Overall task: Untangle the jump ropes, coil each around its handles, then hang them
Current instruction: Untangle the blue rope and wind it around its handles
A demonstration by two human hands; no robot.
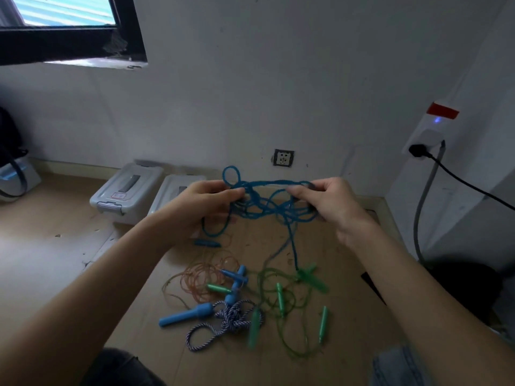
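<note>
Holding the tangled teal braided jump rope (267, 201) above the cardboard sheet (348, 316), our left hand (200, 207) and right hand (328, 201) pinch it; we should ease loops apart gently, never yanking.

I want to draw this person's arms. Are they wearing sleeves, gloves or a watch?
No sleeves show: both forearms are bare up to the edge of the picture. The left hand and right hand have no gloves, and no watch or bracelet shows. I cannot tell about rings.
</note>
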